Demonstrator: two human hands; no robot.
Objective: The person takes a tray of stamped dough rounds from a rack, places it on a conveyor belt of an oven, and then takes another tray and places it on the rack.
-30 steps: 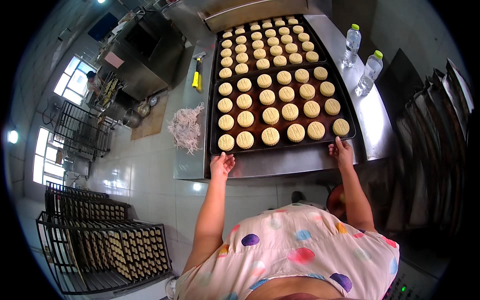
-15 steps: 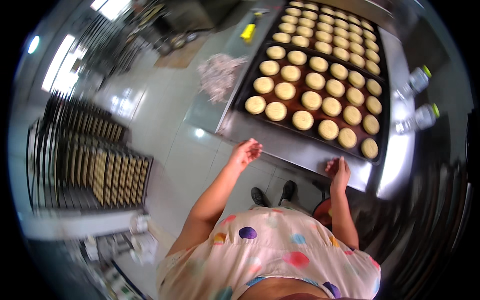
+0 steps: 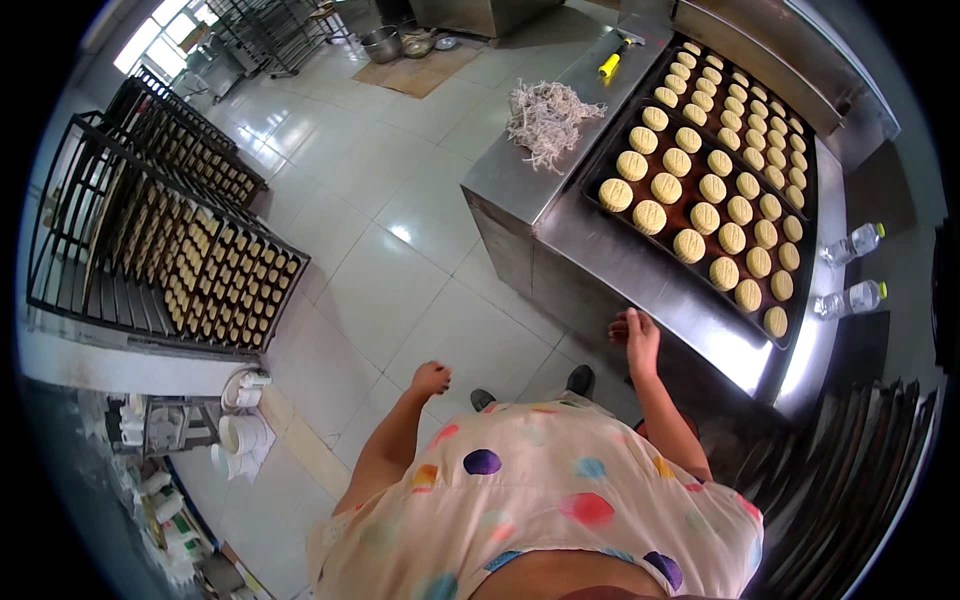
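Note:
My left hand (image 3: pixel 432 378) hangs over the tiled floor with its fingers curled in; nothing shows in it. Beside the front edge of the steel counter (image 3: pixel 640 265), my right hand (image 3: pixel 636 340) has loosely bent fingers, slightly apart, and holds nothing visible. Two dark baking trays lie end to end on the counter. The nearer tray (image 3: pixel 678 213) carries rows of round, pale yellow pastries (image 3: pixel 704 218) with lined tops, and the farther one carries more of them. Both hands are apart from the trays.
On the counter's left part lie a bundle of whitish strands (image 3: pixel 550 122) and a yellow-handled scraper (image 3: pixel 610 66). Two clear bottles (image 3: pixel 850 300) are at its right. Left stands a rack (image 3: pixel 75 240) of filled trays. Dark trays (image 3: pixel 850 480) stand on edge at lower right. White buckets (image 3: pixel 240 434) are lower left.
My view has swung left, so the counter sits farther right. My left hand has drawn back from the counter's edge toward my body, its fingers more curled. My right hand stays by the counter's front.

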